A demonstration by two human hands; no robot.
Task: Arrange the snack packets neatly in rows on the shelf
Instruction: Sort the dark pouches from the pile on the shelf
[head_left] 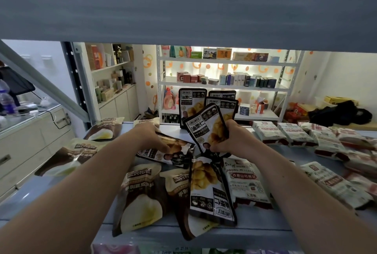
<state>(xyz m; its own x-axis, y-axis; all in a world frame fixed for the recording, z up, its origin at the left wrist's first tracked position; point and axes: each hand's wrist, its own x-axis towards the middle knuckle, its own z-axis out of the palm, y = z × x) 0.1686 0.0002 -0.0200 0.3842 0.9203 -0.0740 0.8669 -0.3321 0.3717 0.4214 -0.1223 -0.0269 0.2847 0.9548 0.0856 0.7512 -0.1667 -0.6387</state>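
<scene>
My right hand (234, 141) grips the lower end of a black chestnut packet (206, 125), holding it upright and tilted above the pale blue shelf (265, 227). Behind it three more black chestnut packets (190, 106) stand upright at the shelf's back. My left hand (153, 135) holds the top edge of another black packet (169, 151) lying flat. A further black packet (210, 190) lies upside down near the front. Brown-and-cream packets (140, 194) lie to the left and front. White-and-red packets (244, 182) lie to the right.
The grey shelf board above (183, 8) hangs low over the work area. A slanted metal brace (47, 86) crosses the left. More white-and-red packets (295, 133) fill the shelf's right side. Racks with boxes (224, 82) stand behind.
</scene>
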